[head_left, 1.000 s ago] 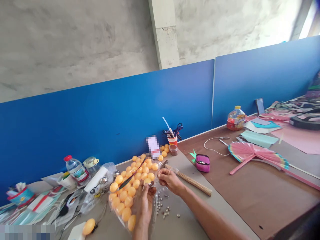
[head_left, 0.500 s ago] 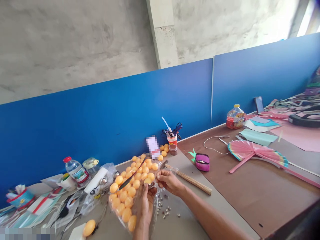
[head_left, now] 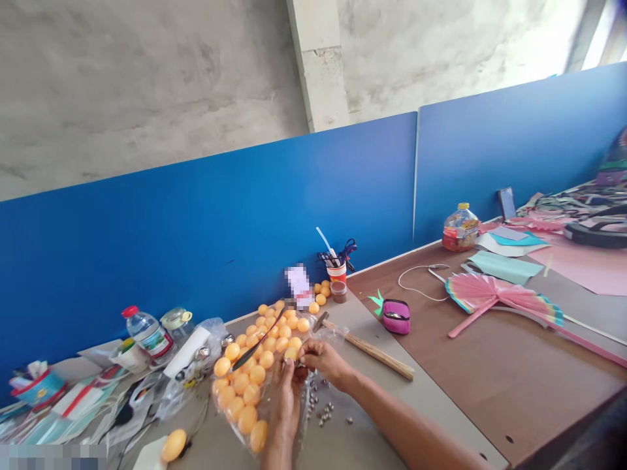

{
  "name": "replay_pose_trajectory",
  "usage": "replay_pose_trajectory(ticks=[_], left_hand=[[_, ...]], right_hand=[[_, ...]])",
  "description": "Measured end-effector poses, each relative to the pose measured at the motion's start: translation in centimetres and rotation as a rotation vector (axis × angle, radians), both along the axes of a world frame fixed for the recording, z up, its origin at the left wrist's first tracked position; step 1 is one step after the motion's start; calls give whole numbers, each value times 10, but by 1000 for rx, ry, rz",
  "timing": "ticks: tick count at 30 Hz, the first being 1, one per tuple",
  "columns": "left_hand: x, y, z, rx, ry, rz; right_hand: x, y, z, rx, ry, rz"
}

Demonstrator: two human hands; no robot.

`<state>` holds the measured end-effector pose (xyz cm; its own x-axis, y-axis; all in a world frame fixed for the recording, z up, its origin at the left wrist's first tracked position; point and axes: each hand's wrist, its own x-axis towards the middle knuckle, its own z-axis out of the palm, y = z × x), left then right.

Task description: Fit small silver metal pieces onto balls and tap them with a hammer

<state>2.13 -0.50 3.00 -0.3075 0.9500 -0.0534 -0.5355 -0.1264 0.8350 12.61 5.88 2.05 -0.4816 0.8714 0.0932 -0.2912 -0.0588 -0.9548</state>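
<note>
My left hand is raised over the plastic bag's edge, its fingers curled around something small and partly shiny that I cannot make out. An orange ball shows right at its fingertips; whether it is held or lies behind is unclear. My right hand pinches close against the left fingertips, and what is in the pinch is hidden. Many orange balls lie in and on the clear bag left of the hands. Small round silver beads or bells are scattered on the table just below the right hand.
A wooden-handled hammer lies behind my right forearm. Beyond it sit a purple pouch and a pink paper fan. Bottles and clutter fill the left side. A blue partition borders the back.
My right hand has moved slightly left, and its fingertips now meet the left hand's. The left fingers have closed further over what they hold.
</note>
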Motion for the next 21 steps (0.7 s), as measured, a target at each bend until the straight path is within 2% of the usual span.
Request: replay_pose_trajectory(ticks=[12, 21], left_hand=[[-2, 3, -8, -25, 87, 0], [0, 3, -4, -42, 176, 67]], right_hand=[[1, -3, 2, -44, -6, 50], [2, -2, 0, -42, -25, 73]])
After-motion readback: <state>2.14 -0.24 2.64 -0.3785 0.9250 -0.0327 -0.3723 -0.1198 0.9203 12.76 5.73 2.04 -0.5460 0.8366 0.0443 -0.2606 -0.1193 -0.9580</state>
